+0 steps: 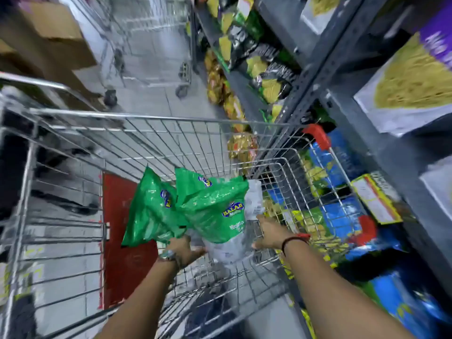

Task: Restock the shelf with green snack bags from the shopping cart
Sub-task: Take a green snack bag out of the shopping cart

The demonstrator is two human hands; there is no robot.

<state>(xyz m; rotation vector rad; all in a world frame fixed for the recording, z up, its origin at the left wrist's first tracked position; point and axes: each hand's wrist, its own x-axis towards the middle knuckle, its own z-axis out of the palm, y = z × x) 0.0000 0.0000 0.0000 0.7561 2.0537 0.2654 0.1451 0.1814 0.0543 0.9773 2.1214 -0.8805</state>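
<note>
Both my arms reach down into a wire shopping cart (146, 118). Green snack bags (208, 206) with a blue and yellow logo are bunched between my hands inside the basket. My left hand (182, 250) grips the lower edge of the left green bag (151, 211). My right hand (269, 234) is closed on the right side of the bunch, where a clear, silvery part of a bag shows. The grey metal shelf (315, 77) stands directly right of the cart, holding snack packs.
A red panel (122, 228) lies at the cart bottom. Blue and yellow snack bags (342, 211) fill the low shelf beside the cart. A second cart (146, 45) stands ahead in the aisle. Cardboard boxes (49, 40) are at upper left. Black and green packs (266, 67) line the middle shelf.
</note>
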